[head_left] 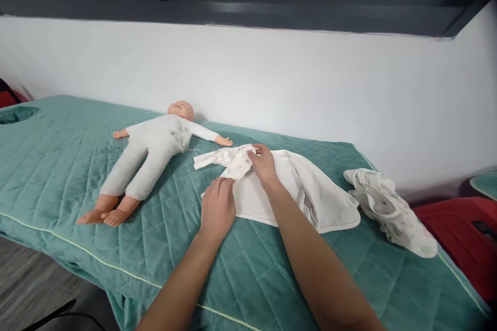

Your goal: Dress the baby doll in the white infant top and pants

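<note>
Watch for twisting or bunching of the printed baby garment [237,165], likely from uneven pull between the left hand [218,206], closed on the near edge, and the right hand [264,164], pinching the far edge between thumb and fingers; also guard against dragging the white cloth [252,199] under the right forearm [306,238]. Locate the garment between both hands, just beyond the left, above the green quilted cover [171,248], near the doll [159,137].
</note>
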The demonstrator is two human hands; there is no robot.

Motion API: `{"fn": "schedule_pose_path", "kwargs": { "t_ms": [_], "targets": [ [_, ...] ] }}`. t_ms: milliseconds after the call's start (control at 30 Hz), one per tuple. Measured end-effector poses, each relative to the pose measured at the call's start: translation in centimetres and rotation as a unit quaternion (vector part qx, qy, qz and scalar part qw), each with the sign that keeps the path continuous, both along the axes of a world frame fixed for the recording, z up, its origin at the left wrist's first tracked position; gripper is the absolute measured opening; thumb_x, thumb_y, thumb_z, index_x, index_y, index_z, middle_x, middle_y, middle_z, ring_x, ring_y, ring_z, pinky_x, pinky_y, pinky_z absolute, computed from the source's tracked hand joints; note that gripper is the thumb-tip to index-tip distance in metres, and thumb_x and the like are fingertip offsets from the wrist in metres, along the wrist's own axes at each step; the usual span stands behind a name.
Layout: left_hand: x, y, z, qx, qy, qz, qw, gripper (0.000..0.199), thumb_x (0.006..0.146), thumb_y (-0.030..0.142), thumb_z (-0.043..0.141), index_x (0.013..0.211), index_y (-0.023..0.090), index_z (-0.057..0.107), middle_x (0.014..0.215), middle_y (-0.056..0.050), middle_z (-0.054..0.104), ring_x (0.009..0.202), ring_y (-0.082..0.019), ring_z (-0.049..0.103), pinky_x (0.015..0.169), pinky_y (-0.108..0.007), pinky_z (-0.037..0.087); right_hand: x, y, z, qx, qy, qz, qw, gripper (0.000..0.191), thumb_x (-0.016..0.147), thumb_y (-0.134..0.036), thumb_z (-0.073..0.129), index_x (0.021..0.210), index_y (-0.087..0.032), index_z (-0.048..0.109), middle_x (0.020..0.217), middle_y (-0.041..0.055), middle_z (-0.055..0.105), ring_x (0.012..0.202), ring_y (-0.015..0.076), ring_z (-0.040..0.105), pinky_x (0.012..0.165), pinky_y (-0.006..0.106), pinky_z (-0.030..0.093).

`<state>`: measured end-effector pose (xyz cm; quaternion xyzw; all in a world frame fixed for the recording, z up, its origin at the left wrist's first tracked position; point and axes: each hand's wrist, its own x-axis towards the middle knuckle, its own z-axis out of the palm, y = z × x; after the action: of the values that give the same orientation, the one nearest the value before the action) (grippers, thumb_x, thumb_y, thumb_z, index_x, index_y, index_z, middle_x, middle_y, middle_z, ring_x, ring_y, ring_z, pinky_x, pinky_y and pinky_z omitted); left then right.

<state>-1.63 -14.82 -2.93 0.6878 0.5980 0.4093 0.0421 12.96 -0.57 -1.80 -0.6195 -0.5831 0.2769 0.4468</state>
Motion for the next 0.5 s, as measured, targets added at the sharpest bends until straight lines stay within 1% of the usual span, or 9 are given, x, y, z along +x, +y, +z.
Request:
{"fn": "schedule_pose_path", "kwargs": {
  "t_ms": [33,100,167,200,300,367,433,500],
  "targets": [
    [-0.2,0.1,0.0,0.001,-0.045,0.007,0.999,0.021,0.097,0.020,0.042,0.108,0.021,0.060,0.104,-0.009,0.067,0.098,-0.022,0.063,0.087,-0.035,0.050,0.5,0.0,0.0,-0.004,-0.003,0.001,1.000,0.041,0.082,-0.034,0.054,0.120,-0.020,0.058,0.106,0.0056,0.067,0.093,0.0206,0.066,0.081,0.031,0.054],
    [-0.9,0.6,0.3,-0.018,-0.149,0.054,0.987,0.024,0.097,0.028,0.047,0.116,0.020,0.057,0.108,-0.009,0.068,0.100,-0.022,0.065,0.091,-0.037,0.051,1.6,0.1,-0.1,-0.015,-0.014,0.005,1.000,0.040,0.078,-0.029,0.056,0.117,-0.020,0.060,0.107,0.0063,0.068,0.093,0.0211,0.067,0.082,0.033,0.054],
    [-1.9,1.4,0.9,-0.070,-0.236,0.104,0.964,0.038,0.095,0.034,0.051,0.131,0.020,0.050,0.114,-0.010,0.069,0.106,-0.024,0.065,0.096,-0.040,0.050,2.5,0.2,-0.2,-0.026,-0.029,0.007,0.999,0.040,0.075,-0.024,0.058,0.114,-0.019,0.062,0.109,0.0076,0.068,0.095,0.0221,0.066,0.085,0.035,0.053],
    [-2.4,1.9,1.3,-0.102,-0.265,0.115,0.952,0.046,0.095,0.037,0.053,0.137,0.020,0.046,0.117,-0.011,0.069,0.110,-0.025,0.065,0.099,-0.041,0.049,2.8,0.2,-0.2,-0.031,-0.037,0.009,0.999,0.040,0.074,-0.023,0.059,0.113,-0.019,0.063,0.110,0.0081,0.068,0.097,0.0226,0.066,0.086,0.036,0.053],
    [-3.5,3.7,2.7,-0.175,-0.329,0.101,0.922,0.061,0.093,0.042,0.057,0.147,0.020,0.039,0.121,-0.012,0.069,0.115,-0.027,0.065,0.102,-0.042,0.048,3.1,0.3,-0.3,-0.040,-0.060,0.013,0.997,0.040,0.074,-0.023,0.060,0.114,-0.021,0.062,0.114,0.0084,0.067,0.102,0.0236,0.065,0.091,0.038,0.051],
    [-3.6,4.9,3.7,-0.202,-0.394,0.076,0.893,0.066,0.092,0.045,0.059,0.150,0.022,0.037,0.123,-0.012,0.068,0.109,-0.025,0.068,0.098,-0.040,0.052,2.9,0.2,-0.3,-0.044,-0.074,0.016,0.996,0.041,0.075,-0.023,0.060,0.115,-0.021,0.062,0.116,0.0083,0.067,0.106,0.0239,0.064,0.094,0.038,0.049],
    [-3.4,6.0,4.4,-0.227,-0.483,0.047,0.844,0.069,0.090,0.045,0.062,0.150,0.023,0.035,0.129,-0.013,0.064,0.097,-0.023,0.072,0.087,-0.037,0.057,2.8,0.2,-0.2,-0.050,-0.083,0.019,0.995,0.041,0.075,-0.023,0.060,0.116,-0.022,0.062,0.116,0.0082,0.068,0.107,0.0241,0.064,0.096,0.038,0.048],
    [-3.2,7.0,4.7,-0.240,-0.553,0.022,0.797,0.066,0.088,0.040,0.064,0.146,0.019,0.040,0.132,-0.016,0.061,0.090,-0.021,0.074,0.079,-0.034,0.060,2.7,0.1,-0.1,-0.057,-0.089,0.023,0.994,0.042,0.076,-0.023,0.060,0.117,-0.021,0.061,0.116,0.0083,0.068,0.106,0.0241,0.065,0.094,0.037,0.049]
  ]
}}
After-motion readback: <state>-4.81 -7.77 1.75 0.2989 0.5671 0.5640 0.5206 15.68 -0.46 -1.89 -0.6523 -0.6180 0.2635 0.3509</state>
